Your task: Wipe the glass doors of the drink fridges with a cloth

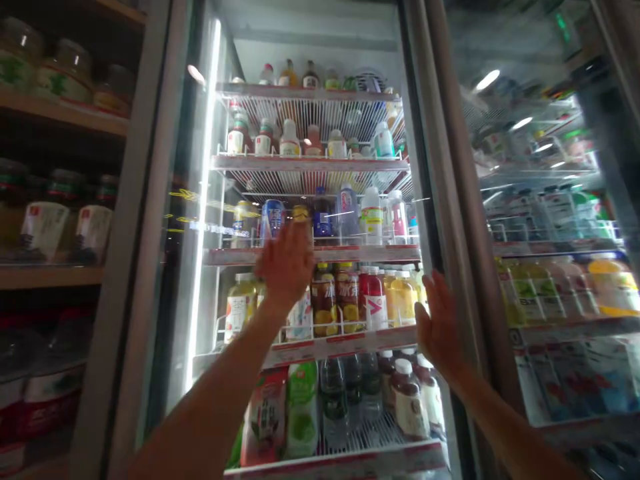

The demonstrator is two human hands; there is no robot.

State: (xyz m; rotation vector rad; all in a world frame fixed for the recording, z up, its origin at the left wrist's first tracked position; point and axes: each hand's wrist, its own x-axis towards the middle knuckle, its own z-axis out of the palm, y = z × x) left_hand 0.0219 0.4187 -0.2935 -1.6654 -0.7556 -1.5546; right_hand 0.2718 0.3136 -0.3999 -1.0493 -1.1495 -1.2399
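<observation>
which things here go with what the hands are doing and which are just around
With the hands:
- left hand, open, in front of the middle shelves
- right hand, open, by the right-hand frame
- lit drinks cooler and its shelved drinks

Just around:
- jars and labelled bottles, far left
- neighbouring cooler, right

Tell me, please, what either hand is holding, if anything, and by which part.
Nothing appears held: the left hand and the right hand are raised, with nothing visible in either grip.
</observation>
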